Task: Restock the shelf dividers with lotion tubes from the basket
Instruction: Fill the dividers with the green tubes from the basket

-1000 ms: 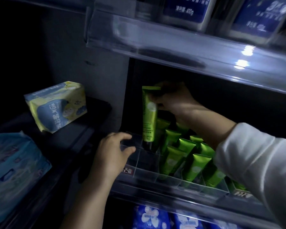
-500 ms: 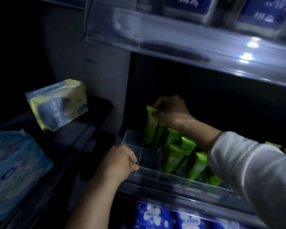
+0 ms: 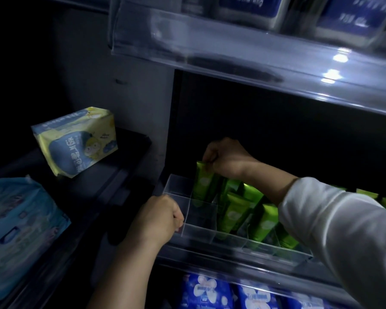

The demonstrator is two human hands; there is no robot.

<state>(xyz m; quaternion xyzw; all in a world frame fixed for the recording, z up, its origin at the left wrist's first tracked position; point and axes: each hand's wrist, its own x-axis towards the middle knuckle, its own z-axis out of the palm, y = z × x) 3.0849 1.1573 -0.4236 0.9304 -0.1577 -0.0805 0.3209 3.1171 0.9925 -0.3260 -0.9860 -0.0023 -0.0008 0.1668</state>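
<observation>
One lotion tube (image 3: pixel 203 185) pinched at its crimped top by right hand (image 3: pixel 227 158) fingertips, upright near the back-left corner of the divider tray (image 3: pixel 198 234), probably for a straight drop; left hand (image 3: pixel 159 216) fingers curled round the tray's front-left corner, seemingly to steady it.

Dim scene, heavy shadow across left side and far back. Two bright glare spots on clear upper shelf rail (image 3: pixel 232 52). Green lotion tubes (image 3: pixel 234 210) catch most light. Soft blur throughout; wide-angle bending at edges.
</observation>
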